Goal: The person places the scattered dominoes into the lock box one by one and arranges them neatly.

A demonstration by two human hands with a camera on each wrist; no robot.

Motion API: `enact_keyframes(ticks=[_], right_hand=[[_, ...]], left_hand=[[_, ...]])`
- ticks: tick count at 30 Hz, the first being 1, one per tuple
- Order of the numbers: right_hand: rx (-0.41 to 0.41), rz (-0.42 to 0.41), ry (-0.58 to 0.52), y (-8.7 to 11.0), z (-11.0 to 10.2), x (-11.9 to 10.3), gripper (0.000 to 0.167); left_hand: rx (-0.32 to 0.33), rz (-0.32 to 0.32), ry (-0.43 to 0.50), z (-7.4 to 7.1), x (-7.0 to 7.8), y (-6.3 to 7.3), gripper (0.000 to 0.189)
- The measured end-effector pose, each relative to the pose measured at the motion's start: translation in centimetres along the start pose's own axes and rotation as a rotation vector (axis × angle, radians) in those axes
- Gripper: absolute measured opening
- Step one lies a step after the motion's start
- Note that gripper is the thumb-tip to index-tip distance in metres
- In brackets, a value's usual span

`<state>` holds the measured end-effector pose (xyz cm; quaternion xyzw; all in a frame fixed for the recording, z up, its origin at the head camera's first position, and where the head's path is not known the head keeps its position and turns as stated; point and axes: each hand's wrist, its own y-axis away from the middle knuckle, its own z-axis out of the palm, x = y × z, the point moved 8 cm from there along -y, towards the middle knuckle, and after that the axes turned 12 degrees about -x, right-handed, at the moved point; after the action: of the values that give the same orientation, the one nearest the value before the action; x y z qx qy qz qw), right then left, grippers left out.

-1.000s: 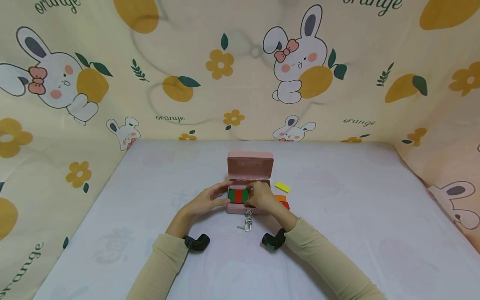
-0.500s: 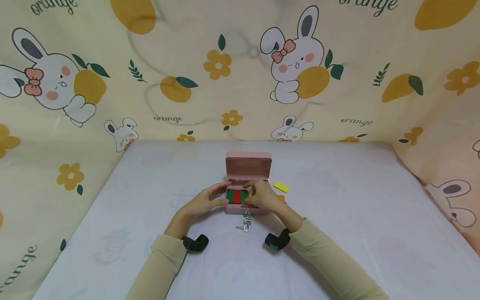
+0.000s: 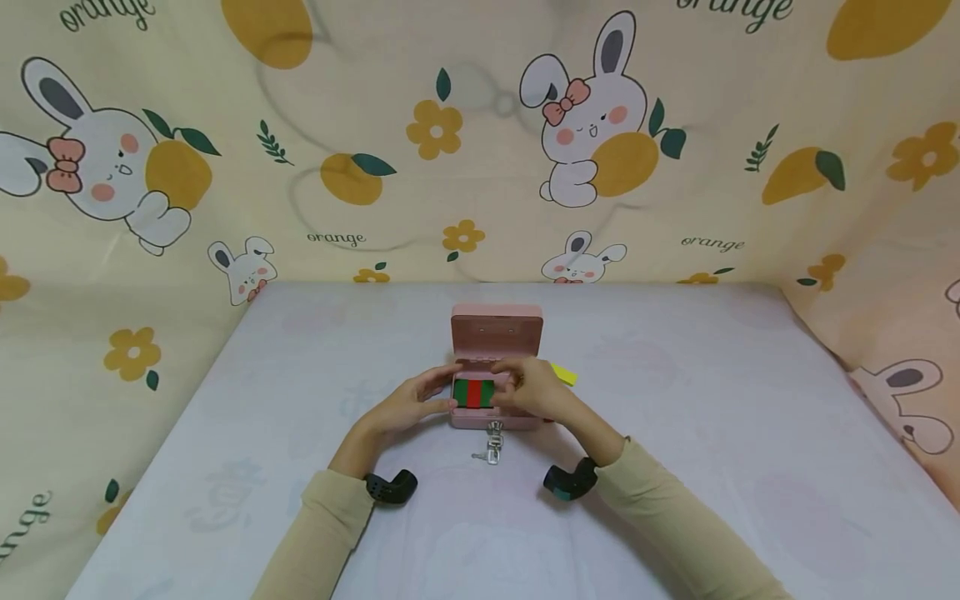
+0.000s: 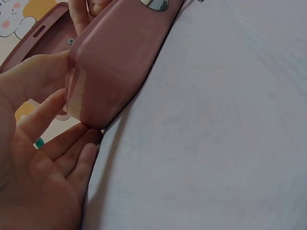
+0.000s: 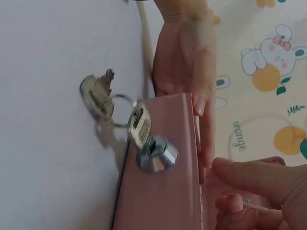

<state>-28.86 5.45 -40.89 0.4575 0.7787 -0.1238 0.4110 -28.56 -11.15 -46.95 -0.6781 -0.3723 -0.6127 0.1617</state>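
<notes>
A pink metal cash box (image 3: 497,422) stands with its lid (image 3: 497,333) raised. Inside, on the left, a red block (image 3: 474,393) shows between green ones (image 3: 486,393). My left hand (image 3: 408,404) holds the box's left end, thumb at the front corner and fingers along the side; the left wrist view shows this hand (image 4: 48,163) against the pink wall. Over the right half of the box hovers my right hand (image 3: 534,390), its thumb and fingers near the green block's right end. In the right wrist view its thumb (image 5: 254,175) is extended, the fingers bent, nothing visible between them.
A key ring with keys (image 3: 492,454) hangs from the lock (image 5: 158,155) on the box front. Beside the box on the right lies a yellow block (image 3: 565,376), partly behind my right hand. A sliver of red (image 3: 548,421) shows under the right wrist. A patterned cloth (image 3: 465,167) forms the backdrop.
My right hand has drawn slightly right, away from the green and red blocks, and its wrist now covers the orange block. My left hand stays on the box.
</notes>
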Motion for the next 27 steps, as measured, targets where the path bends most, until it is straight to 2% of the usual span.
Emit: enact_keyframes(ticks=[5, 13, 27], right_hand=[[0.012, -0.033, 0.001, 0.5, -0.6, 0.6, 0.041], [0.020, -0.021, -0.053, 1.2, -1.9, 1.7, 0.036], [0.001, -0.046, -0.058, 2.0, -3.8, 3.6, 0.033]], left_hand=[[0.009, -0.008, 0.012, 0.0, -0.1, 0.0, 0.062], [0.018, -0.020, 0.024, 0.1, -0.2, -0.1, 0.063], [0.031, -0.033, 0.017, -0.1, -0.2, -0.2, 0.062]])
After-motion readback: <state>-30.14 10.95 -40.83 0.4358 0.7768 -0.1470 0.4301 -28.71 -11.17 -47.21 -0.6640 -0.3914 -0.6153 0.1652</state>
